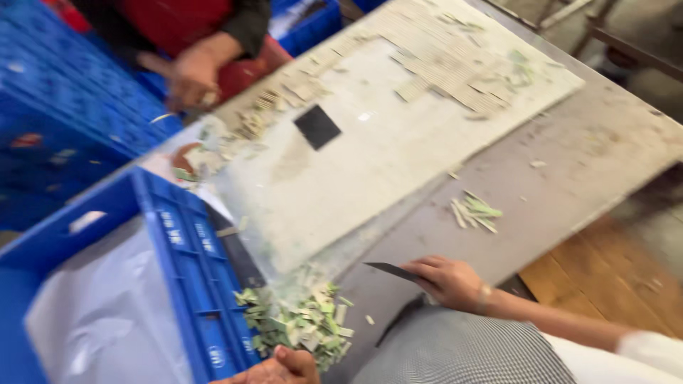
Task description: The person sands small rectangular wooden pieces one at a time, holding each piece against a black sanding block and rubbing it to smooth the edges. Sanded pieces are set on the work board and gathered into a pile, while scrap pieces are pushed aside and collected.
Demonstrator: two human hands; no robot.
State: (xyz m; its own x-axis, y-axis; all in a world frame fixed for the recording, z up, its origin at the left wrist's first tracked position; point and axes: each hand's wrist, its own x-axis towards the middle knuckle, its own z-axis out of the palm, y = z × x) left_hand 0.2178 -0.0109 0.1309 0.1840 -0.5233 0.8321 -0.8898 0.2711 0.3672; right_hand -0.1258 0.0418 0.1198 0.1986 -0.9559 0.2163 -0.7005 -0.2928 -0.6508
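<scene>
The right hand (449, 281) grips a dark knife (393, 271) whose blade points left, toward the heap of chopped green pieces (299, 318) on the grey desk (569, 178). The left hand (279, 368), cut off by the bottom edge, touches that heap's near side; whether it is clenched is unclear. Beside the heap stands a blue crate (181, 249). A co-worker's hand (191, 75) is blurred beyond the white board (377, 142)

Dark knife (393, 271) held in right hand (449, 281) over grey desk (569, 185). Left hand (281, 366) placed at pile of chopped green pieces (302, 320), beside blue crate (181, 249).
</scene>
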